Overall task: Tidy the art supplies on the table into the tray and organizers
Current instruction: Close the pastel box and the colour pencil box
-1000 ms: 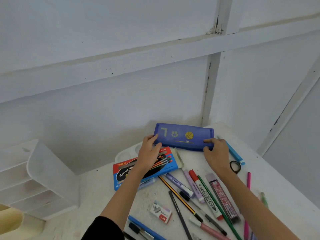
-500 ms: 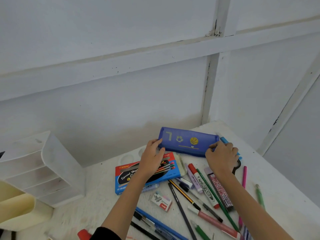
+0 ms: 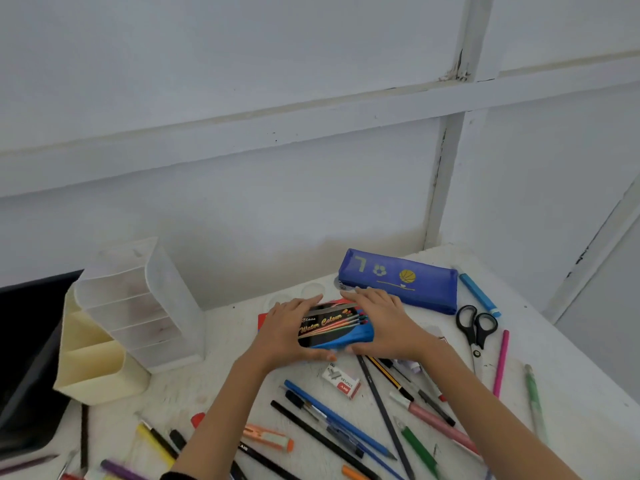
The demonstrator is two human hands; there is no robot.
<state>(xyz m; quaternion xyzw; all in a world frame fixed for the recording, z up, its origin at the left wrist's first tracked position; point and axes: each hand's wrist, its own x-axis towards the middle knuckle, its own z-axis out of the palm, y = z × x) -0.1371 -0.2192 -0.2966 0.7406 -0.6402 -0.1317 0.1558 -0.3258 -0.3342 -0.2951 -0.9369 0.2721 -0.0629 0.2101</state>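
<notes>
The white table meets the wall at its far edge and ends in a slanting right edge; bare surface shows between the box and the organizers, and along the right rim. A black tray sits at the left, with a cream organizer and a clear tiered organizer just beside it. A blue pencil case lies near the wall, just behind the hands. The coloured pencil box is mid-table, long axis left to right, its right end slightly farther away. The left hand and right hand grip its ends, fingers over the far edge, thumbs at the near one. Scissors lie to the right; a staples box and pens crowd the near side
</notes>
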